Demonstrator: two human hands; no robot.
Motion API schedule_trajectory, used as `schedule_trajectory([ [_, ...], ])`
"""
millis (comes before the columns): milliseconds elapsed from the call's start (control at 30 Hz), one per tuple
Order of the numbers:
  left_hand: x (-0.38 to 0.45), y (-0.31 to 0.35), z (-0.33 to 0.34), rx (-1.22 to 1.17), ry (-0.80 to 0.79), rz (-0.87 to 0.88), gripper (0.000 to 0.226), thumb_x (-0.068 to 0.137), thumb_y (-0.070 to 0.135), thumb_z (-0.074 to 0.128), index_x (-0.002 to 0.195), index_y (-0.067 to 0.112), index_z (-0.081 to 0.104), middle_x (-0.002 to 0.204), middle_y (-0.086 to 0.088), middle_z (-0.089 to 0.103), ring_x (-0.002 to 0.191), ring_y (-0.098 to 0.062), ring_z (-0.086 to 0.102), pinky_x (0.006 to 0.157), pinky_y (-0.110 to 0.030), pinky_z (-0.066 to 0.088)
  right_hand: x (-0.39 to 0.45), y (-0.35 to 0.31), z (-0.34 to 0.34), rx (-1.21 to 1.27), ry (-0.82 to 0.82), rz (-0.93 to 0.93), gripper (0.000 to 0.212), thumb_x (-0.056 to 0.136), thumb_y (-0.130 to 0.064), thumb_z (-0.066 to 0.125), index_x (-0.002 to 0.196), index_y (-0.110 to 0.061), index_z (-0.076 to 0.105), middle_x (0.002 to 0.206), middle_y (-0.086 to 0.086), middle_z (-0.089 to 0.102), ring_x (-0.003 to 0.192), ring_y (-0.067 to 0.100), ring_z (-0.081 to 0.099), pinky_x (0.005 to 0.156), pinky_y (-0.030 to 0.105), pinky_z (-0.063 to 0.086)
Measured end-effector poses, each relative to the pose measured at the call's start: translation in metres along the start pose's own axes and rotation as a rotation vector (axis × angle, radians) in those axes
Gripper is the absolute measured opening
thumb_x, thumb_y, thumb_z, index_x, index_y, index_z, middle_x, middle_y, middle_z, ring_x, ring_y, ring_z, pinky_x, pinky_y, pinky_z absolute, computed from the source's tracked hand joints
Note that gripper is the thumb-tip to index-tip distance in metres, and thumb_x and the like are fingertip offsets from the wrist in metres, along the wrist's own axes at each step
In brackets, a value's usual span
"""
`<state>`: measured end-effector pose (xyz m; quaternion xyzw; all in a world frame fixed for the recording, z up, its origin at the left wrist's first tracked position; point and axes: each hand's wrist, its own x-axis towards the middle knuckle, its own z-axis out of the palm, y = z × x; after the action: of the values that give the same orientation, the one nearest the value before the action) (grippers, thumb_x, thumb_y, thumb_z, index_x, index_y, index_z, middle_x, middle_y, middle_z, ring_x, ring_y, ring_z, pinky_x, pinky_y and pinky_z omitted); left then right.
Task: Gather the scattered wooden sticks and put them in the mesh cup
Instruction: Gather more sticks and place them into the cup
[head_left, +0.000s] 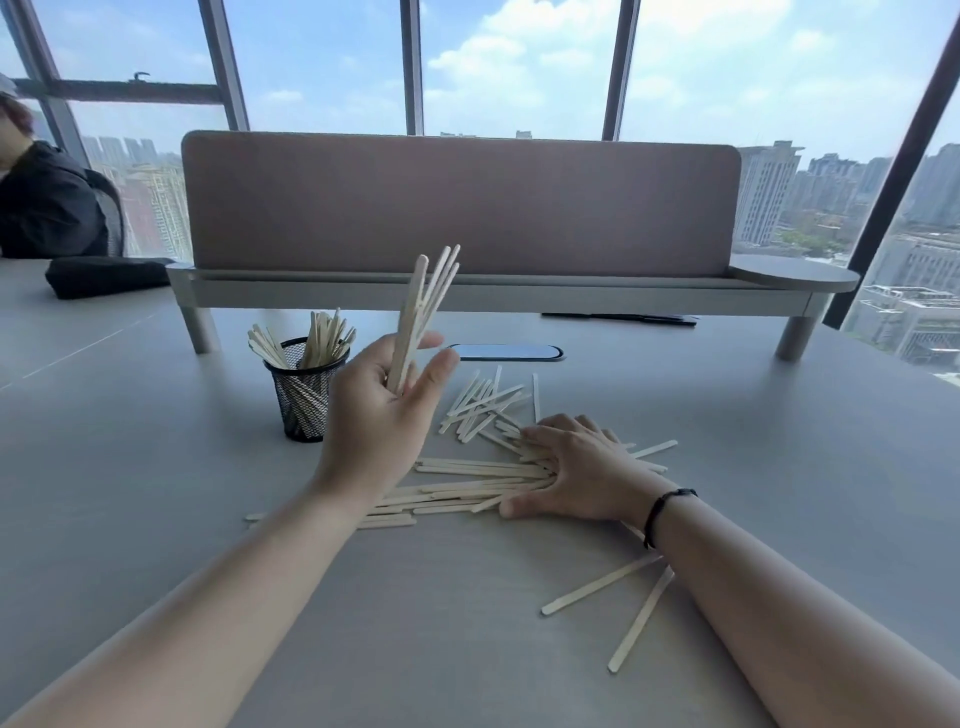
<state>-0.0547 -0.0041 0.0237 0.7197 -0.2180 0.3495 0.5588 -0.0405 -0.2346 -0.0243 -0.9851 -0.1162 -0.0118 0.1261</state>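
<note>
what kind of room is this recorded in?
Most likely a high-rise office. The grey desk carries a padded divider screen and a cable hatch, another seated person shares it, and floor-to-ceiling windows look down on city towers.

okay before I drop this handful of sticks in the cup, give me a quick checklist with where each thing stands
1. Left hand grips the bundle of sticks: ok.
2. Bundle above the mesh cup: not ok, it is to the cup's right.
3. Cup upright: ok.
4. Room in the cup: cannot tell; sticks already inside.
5. Right hand clear of the cup: ok, flat on the loose sticks.
6. Table cleared: not ok.
</note>
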Motion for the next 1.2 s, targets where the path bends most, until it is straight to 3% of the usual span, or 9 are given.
schedule_trajectory([
  [67, 0.002, 0.002, -0.001, -0.088, 0.036, -0.036, 0.030, 0.092, 0.041, 0.069, 0.071, 0.021, 0.061, 0.048, 0.009, 0.040, 0.047, -0.012, 0.037, 0.050, -0.029, 0.035, 0.002, -0.001, 0.002, 0.018, 0.024, 0.003, 0.122, 0.046, -0.100, 0.050, 0.147, -0.034, 0.042, 0.146, -0.009, 0.044, 0.135, 0.018, 0.035, 0.112, 0.038, 0.028],
  [133, 0.003, 0.002, -0.001, -0.216, 0.038, -0.121, 0.051, 0.088, 0.046, 0.069, 0.062, 0.011, 0.043, 0.046, 0.001, 0.033, 0.042, -0.020, 0.030, 0.046, -0.033, 0.029, 0.003, -0.002, 0.003, 0.032, 0.055, 0.005, 0.119, 0.049, -0.099, 0.049, 0.147, -0.033, 0.044, 0.142, -0.007, 0.047, 0.132, 0.020, 0.038, 0.110, 0.039, 0.031],
  [267, 0.001, -0.002, -0.002, -0.374, 0.021, -0.270, 0.048, 0.081, 0.050, 0.070, 0.059, 0.020, 0.040, 0.047, -0.001, 0.036, 0.035, -0.015, 0.029, 0.043, -0.020, 0.026, 0.005, -0.006, 0.005, 0.038, 0.089, -0.012, 0.103, 0.060, -0.091, 0.057, 0.143, -0.031, 0.049, 0.131, -0.005, 0.052, 0.125, 0.020, 0.044, 0.106, 0.037, 0.035],
  [367, -0.003, -0.011, -0.002, -0.347, 0.015, -0.286, 0.058, 0.081, 0.054, 0.069, 0.060, 0.013, 0.033, 0.050, -0.006, 0.032, 0.036, -0.017, 0.027, 0.044, -0.022, 0.025, 0.006, -0.008, 0.005, 0.041, 0.093, -0.020, 0.096, 0.064, -0.087, 0.058, 0.141, -0.030, 0.051, 0.126, -0.006, 0.054, 0.121, 0.020, 0.047, 0.103, 0.036, 0.035],
  [600, 0.013, 0.004, -0.003, -0.477, 0.107, -0.335, 0.054, 0.091, 0.050, 0.062, 0.064, 0.017, 0.027, 0.055, -0.008, 0.026, 0.040, -0.014, 0.018, 0.044, -0.020, 0.018, 0.010, -0.005, 0.008, 0.035, 0.091, -0.033, 0.082, 0.068, -0.085, 0.058, 0.130, -0.032, 0.062, 0.117, -0.005, 0.054, 0.114, 0.021, 0.049, 0.099, 0.037, 0.037],
  [833, 0.005, 0.006, 0.004, -0.505, -0.006, -0.305, 0.041, 0.089, 0.046, 0.063, 0.061, 0.023, 0.043, 0.058, -0.005, 0.037, 0.039, -0.010, 0.025, 0.040, -0.018, 0.023, 0.011, -0.004, 0.009, 0.072, 0.110, -0.043, 0.071, 0.072, -0.078, 0.063, 0.125, -0.030, 0.063, 0.116, -0.004, 0.055, 0.112, 0.021, 0.049, 0.098, 0.035, 0.040],
  [1000, -0.013, -0.005, 0.016, -0.453, -0.127, -0.303, 0.051, 0.085, 0.050, 0.069, 0.068, 0.009, 0.044, 0.052, -0.002, 0.038, 0.035, -0.010, 0.030, 0.038, -0.018, 0.027, 0.010, -0.004, 0.009, 0.078, 0.116, -0.047, 0.069, 0.072, -0.077, 0.064, 0.120, -0.028, 0.064, 0.115, -0.003, 0.055, 0.110, 0.021, 0.050, 0.099, 0.037, 0.041],
  [1200, -0.001, 0.013, 0.011, -0.423, -0.037, -0.172, 0.054, 0.089, 0.047, 0.063, 0.071, 0.001, 0.043, 0.054, -0.008, 0.041, 0.036, -0.012, 0.032, 0.040, -0.020, 0.028, 0.012, -0.004, 0.009, 0.080, 0.115, -0.046, 0.069, 0.072, -0.078, 0.064, 0.119, -0.028, 0.064, 0.114, -0.004, 0.056, 0.109, 0.020, 0.050, 0.098, 0.036, 0.041],
])
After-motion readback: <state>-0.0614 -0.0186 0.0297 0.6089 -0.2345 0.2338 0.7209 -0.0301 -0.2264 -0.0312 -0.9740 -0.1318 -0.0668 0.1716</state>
